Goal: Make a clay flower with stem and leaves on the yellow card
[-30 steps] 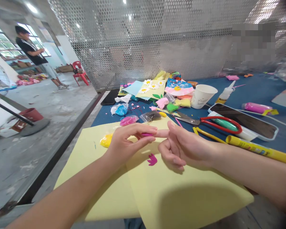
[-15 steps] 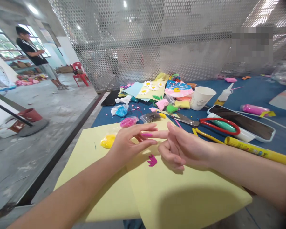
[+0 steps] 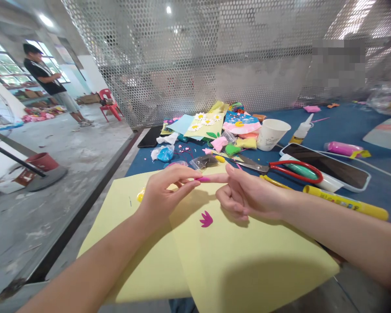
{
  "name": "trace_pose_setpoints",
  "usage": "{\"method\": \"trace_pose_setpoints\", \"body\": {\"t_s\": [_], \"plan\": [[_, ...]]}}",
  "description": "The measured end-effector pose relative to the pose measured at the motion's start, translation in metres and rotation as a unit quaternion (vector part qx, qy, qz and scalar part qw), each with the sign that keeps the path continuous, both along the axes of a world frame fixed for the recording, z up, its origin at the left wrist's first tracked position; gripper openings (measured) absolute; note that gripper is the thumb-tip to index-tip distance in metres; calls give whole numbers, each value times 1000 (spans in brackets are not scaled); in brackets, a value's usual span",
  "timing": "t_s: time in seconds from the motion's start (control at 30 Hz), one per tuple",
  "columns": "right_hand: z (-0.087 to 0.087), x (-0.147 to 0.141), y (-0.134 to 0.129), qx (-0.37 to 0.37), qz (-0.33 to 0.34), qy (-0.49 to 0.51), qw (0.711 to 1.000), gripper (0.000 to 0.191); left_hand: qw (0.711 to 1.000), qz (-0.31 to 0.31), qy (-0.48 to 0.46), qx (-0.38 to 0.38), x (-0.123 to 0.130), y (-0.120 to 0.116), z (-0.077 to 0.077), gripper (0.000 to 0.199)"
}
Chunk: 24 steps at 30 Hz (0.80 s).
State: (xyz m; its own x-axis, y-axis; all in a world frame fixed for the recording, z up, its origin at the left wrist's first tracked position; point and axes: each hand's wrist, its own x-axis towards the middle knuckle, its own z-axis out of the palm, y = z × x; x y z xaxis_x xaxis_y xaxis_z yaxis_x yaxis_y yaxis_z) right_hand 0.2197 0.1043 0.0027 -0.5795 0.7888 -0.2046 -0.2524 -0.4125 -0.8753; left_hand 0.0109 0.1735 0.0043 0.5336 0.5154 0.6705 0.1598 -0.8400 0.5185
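A small strip of magenta clay [image 3: 202, 179] lies along the tip of my right index finger. My left hand [image 3: 164, 187] pinches the strip's outer end between thumb and forefinger. My right hand [image 3: 244, 191] points its index finger left, with the thumb raised apart and the other fingers curled toward the palm. Below both hands, a magenta clay flower shape with pointed petals [image 3: 206, 219] rests flat on the pale yellow paper [image 3: 247, 261]. A packet of yellow clay [image 3: 140, 194] shows partly behind my left hand.
Scissors with red handles [image 3: 293, 167], a phone [image 3: 329, 165] and a yellow tube [image 3: 345, 202] lie right. Behind stand a paper cup [image 3: 273, 134] and a glue bottle [image 3: 302, 129], near clay packets and a daisy card [image 3: 206, 124]. A person [image 3: 48, 80] stands far left.
My left thumb and forefinger have closed onto the end of the magenta strip; before, they were apart around it. My right hand has stayed nearly in place.
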Motion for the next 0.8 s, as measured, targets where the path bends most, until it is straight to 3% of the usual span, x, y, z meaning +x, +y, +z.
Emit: {"method": "trace_pose_setpoints", "body": {"t_s": [0.07, 0.13, 0.23, 0.3, 0.43, 0.8], "plan": [[-1, -2, 0, 16, -14, -31, 999, 57, 1000, -3, 0, 3, 0, 0, 0, 8], [-3, -4, 0, 84, -88, -100, 987, 50, 1000, -3, -2, 0, 0, 0, 0, 8], [-7, -7, 2, 246, -239, -232, 910, 35, 1000, -4, -11, 1, 1, -1, 1, 6], [-9, -7, 3, 316, -282, -286, 860, 28, 1000, -9, -11, 5, 2, -1, 0, 5], [-10, -6, 2, 355, -286, -335, 824, 27, 1000, -14, -1, 3, 2, -2, -1, 5], [-8, -8, 0, 387, -283, -364, 798, 20, 1000, -9, 2, -7, 3, -2, -1, 5]]}}
